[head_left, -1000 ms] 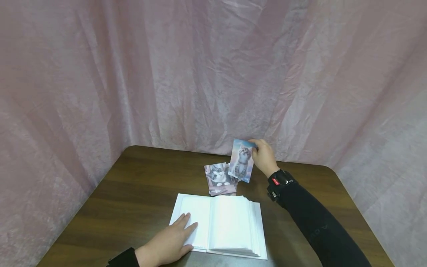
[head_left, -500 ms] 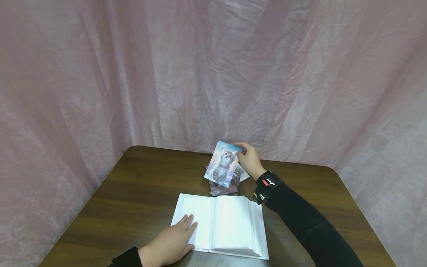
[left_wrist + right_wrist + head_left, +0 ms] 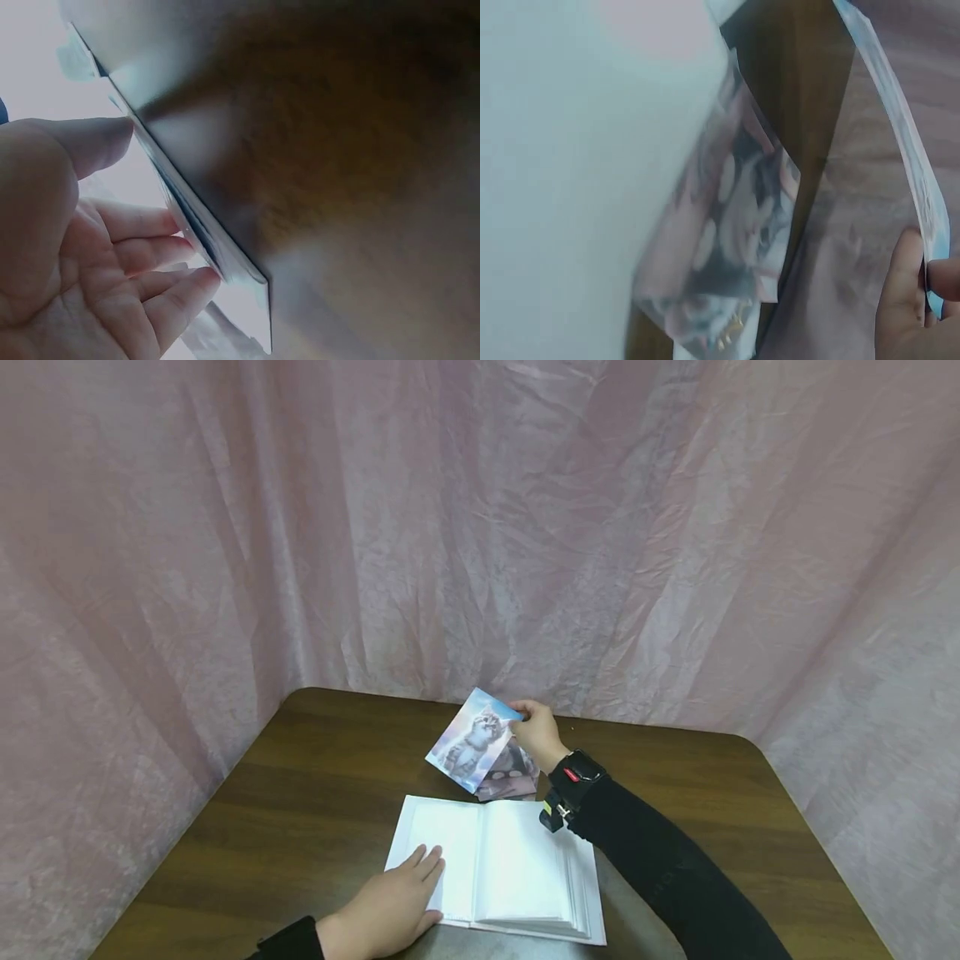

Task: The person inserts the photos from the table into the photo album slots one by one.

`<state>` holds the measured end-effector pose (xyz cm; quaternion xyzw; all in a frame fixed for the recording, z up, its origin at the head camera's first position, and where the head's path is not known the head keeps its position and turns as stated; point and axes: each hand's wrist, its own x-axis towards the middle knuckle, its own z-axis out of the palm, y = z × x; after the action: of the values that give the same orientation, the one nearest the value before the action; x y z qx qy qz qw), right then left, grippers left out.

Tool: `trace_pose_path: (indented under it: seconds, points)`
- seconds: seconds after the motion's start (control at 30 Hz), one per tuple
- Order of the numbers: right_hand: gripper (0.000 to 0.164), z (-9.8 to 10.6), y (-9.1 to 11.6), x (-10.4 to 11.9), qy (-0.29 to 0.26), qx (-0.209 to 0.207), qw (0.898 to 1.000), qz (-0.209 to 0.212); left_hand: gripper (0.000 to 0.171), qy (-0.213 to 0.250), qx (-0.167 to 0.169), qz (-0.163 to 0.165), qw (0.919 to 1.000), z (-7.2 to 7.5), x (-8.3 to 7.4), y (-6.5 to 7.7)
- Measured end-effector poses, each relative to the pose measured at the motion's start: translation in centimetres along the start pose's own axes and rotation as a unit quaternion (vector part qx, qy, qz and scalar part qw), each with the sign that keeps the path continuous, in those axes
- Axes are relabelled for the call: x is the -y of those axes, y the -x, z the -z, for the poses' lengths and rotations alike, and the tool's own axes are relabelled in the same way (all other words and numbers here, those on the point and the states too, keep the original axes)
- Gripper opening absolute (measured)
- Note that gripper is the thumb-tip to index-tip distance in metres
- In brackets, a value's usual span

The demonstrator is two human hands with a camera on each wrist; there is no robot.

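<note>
A photo card of a grey kitten on a pale blue and pink ground (image 3: 472, 742) is pinched at its upper right corner by my right hand (image 3: 542, 735). The right wrist view shows the card (image 3: 904, 127) nearly edge-on between thumb and fingers (image 3: 901, 277), raised over the table. Below it lies a small pile of cat photos (image 3: 735, 217), partly covered by the card in the head view. An open white photo album (image 3: 525, 860) lies nearer me. My left hand (image 3: 393, 897) rests on its left page with fingers spread out; the left wrist view shows these fingertips (image 3: 199, 281) along the album's edge (image 3: 247, 300).
The brown wooden table (image 3: 300, 793) has a far edge with rounded corners. Behind it hangs a pink velvet curtain (image 3: 480, 527). My black right sleeve (image 3: 660, 852) passes over the table's right side and overlaps the album's upper right corner in the head view.
My right hand has carried the kitten photo leftward and slightly nearer, tilting it as it crossed over the photo pile. My left hand has stayed on the album page.
</note>
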<state>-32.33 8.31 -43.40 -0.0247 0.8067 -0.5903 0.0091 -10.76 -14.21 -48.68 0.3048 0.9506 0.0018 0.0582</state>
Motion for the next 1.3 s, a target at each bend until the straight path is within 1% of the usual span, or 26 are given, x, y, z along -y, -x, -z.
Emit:
trace_pose_path:
  seconds: [0.17,0.37,0.47,0.6,0.8,0.9,1.03,1.3]
  points:
    - [0.035,-0.7,0.1,-0.5,-0.010,-0.002,1.000,-0.022,0.063,-0.007,-0.015,-0.009,0.9998,-0.1,-0.3,0.1]
    - [0.036,-1.0,-0.1,-0.7,-0.041,-0.007,0.999,-0.024,0.065,-0.006,-0.026,-0.014,0.9995,-0.1,-0.4,0.0]
    - [0.037,-1.1,-0.2,-0.7,-0.055,-0.007,0.998,-0.025,0.064,-0.021,-0.043,-0.019,0.9987,-0.2,-0.5,0.2]
    - [0.038,-1.2,-0.2,-0.7,-0.068,-0.009,0.997,-0.032,0.064,-0.015,-0.054,-0.019,0.9982,-0.3,-0.6,0.3]
    - [0.035,-1.7,-0.2,-1.0,-0.070,-0.004,0.997,-0.042,0.068,0.024,-0.029,-0.012,0.9992,-0.3,-0.4,0.1]
    - [0.036,-1.9,-0.2,-1.0,-0.079,0.001,0.996,-0.042,0.070,0.035,-0.019,-0.009,0.9992,0.0,-0.4,0.0]
    - [0.037,-2.2,-0.1,-1.2,-0.094,0.003,0.995,-0.039,0.072,0.030,-0.019,-0.009,0.9993,-0.1,-0.4,0.0]
    - [0.039,-2.5,0.1,-1.2,-0.100,0.000,0.993,-0.060,0.074,0.018,-0.023,-0.012,0.9995,0.0,-0.4,-0.1]
